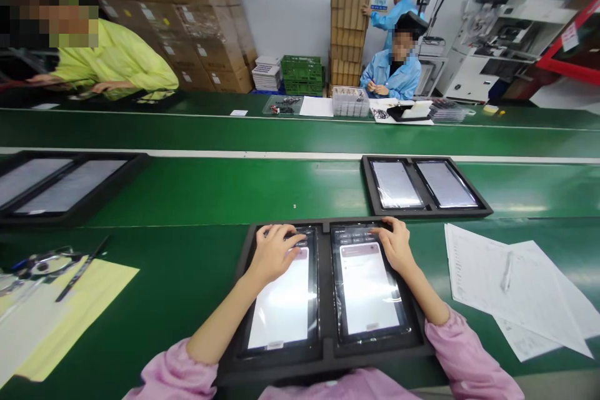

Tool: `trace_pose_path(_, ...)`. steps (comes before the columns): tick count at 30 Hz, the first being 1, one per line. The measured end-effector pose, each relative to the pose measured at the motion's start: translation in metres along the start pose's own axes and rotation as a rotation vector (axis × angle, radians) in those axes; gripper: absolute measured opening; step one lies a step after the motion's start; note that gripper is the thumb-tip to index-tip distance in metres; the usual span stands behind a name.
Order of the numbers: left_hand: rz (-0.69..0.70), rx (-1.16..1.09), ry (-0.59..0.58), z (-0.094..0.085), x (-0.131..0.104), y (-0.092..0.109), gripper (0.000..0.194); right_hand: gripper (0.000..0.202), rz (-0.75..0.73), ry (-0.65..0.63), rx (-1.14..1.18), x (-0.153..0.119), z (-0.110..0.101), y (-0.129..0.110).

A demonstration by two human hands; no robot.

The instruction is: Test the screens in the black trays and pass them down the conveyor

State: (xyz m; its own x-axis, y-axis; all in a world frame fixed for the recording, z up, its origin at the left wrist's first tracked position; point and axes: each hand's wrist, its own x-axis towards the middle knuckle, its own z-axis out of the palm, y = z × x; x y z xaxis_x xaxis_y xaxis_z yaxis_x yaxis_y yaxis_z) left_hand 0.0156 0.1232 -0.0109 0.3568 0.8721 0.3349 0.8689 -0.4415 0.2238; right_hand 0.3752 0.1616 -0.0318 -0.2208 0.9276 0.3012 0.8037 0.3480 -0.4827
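Two lit tablets lie side by side in a black foam tray (pixel 327 287) on the green bench. Over the top of the left tablet (pixel 281 306) is my left hand (pixel 274 253), fingers spread and bent, holding nothing. My right hand (pixel 396 244) rests at the upper right corner of the right tablet (pixel 370 290), with a finger reaching onto its screen near the dark top area. Both screens show a white panel with a muted pink band at its top. The fingertips cover part of each screen's upper edge.
Beyond, a second tray (pixel 410 169) with two tablets sits right of centre on the green conveyor (pixel 234 190), another tray (pixel 89 200) at left. Papers with a pen (pixel 506 272) lie right; yellow paper (pixel 103 281) and a black pen (pixel 82 269) left. Several people are across the line.
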Motion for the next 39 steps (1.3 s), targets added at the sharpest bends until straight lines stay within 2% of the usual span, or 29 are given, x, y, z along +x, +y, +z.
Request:
trace_pose_path(4,0.006,-0.027,-0.035,-0.004,0.014,-0.006,0.043,0.039,0.016,-0.035,-0.036,0.002,-0.004,-0.009)
trace_pose_path(9,0.098,-0.19,-0.26,-0.01,0.054,-0.016,0.058,0.039,0.179,-0.093,-0.047,0.016,-0.012,-0.013)
trace_pose_path(13,0.173,-0.14,-0.375,-0.005,0.075,-0.014,0.055,0.039,0.281,-0.186,-0.084,0.033,-0.017,-0.01)
trace_pose_path(18,0.179,-0.107,-0.416,-0.004,0.074,-0.012,0.049,0.03,0.35,-0.339,-0.111,0.052,-0.022,-0.018)
trace_pose_path(24,0.117,-0.46,-0.543,-0.012,0.082,-0.03,0.033,0.041,0.431,-0.456,-0.035,0.071,-0.032,-0.016)
trace_pose_path(27,0.115,-0.59,-0.555,-0.012,0.082,-0.043,0.029,0.046,0.465,-0.494,0.018,0.075,-0.037,-0.016)
trace_pose_path(33,0.11,-0.523,-0.601,-0.01,0.083,-0.06,0.041,0.05,0.523,-0.537,0.04,0.082,-0.039,-0.028)
trace_pose_path(36,0.129,-0.434,-0.584,-0.006,0.084,-0.064,0.043,0.061,0.547,-0.539,0.037,0.085,-0.038,-0.032)
trace_pose_path(39,0.135,-0.363,-0.537,-0.001,0.079,-0.07,0.048,0.058,0.523,-0.528,0.061,0.082,-0.044,-0.034)
